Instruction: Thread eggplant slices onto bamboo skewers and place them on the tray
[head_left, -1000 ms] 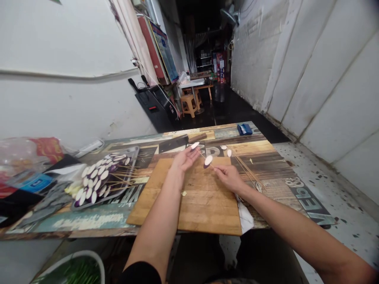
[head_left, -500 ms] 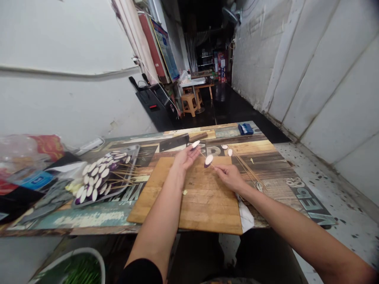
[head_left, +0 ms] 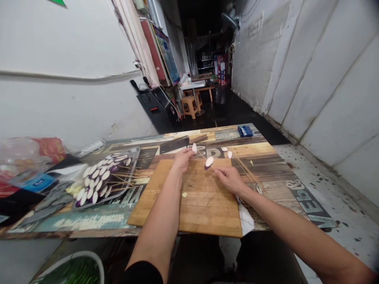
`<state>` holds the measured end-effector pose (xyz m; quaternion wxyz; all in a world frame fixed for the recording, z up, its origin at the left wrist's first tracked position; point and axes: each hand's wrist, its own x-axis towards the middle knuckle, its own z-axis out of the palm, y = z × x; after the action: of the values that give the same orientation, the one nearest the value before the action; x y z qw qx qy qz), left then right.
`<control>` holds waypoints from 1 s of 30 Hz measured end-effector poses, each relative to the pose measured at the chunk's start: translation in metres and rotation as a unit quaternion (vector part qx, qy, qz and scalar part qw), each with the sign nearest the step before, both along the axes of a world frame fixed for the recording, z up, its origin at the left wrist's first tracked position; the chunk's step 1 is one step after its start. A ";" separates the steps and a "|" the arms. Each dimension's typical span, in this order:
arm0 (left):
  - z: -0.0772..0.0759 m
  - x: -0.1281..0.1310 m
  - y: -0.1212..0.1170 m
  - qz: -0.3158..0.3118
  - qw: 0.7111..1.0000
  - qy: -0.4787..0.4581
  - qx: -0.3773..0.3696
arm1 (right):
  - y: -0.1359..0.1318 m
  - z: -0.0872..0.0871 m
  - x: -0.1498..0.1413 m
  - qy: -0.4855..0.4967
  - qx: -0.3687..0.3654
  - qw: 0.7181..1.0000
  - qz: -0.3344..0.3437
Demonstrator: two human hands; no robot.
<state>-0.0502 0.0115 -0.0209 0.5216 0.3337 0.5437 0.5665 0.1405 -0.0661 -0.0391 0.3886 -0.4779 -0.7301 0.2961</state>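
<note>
My right hand (head_left: 228,177) is closed round the lower end of a thin wooden skewer (head_left: 202,156) above the cutting board. A white, purple-skinned eggplant slice (head_left: 209,162) is threaded on that skewer just ahead of the fingers. At the skewer's far end, my left hand (head_left: 183,158) pinches a second eggplant slice (head_left: 194,148); whether the tip has pierced it I cannot tell. Two more eggplant slices (head_left: 229,154) lie beyond the board, by several loose skewers (head_left: 250,172). On the left, a metal tray (head_left: 136,157) holds many skewered eggplant slices (head_left: 99,173).
The wooden cutting board (head_left: 210,215) lies at the table's near edge, a small scrap (head_left: 184,194) on it. A cleaver (head_left: 176,144) lies behind it. A blue box (head_left: 245,131) stands at the far right corner, plastic bags (head_left: 29,165) at left. Below is a tub of greens (head_left: 102,266).
My left hand has turned from palm up to fingers closed round its slice, which now stands more upright. My right hand and its skewer have hardly moved.
</note>
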 end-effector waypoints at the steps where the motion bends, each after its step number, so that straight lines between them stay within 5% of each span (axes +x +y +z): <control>1: 0.000 0.000 -0.001 -0.021 1.000 -0.007 -0.006 | 0.000 0.000 0.000 0.001 0.000 1.000 0.000; 5: 0.001 -0.002 -0.002 -0.053 0.992 -0.108 -0.048 | -0.001 -0.002 0.000 0.015 0.008 1.000 0.002; 11: 0.004 -0.003 -0.002 -0.016 0.976 -0.206 -0.069 | 0.001 -0.008 0.000 0.011 0.025 0.999 0.035; 30: 0.008 0.001 -0.002 -0.021 0.970 -0.232 -0.067 | 0.001 -0.003 0.000 -0.006 0.017 1.000 0.022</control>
<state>-0.0494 0.0090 -0.0130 0.6662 0.1687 0.4374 0.5800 0.1404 -0.0656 -0.0425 0.3853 -0.4568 -0.7479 0.2891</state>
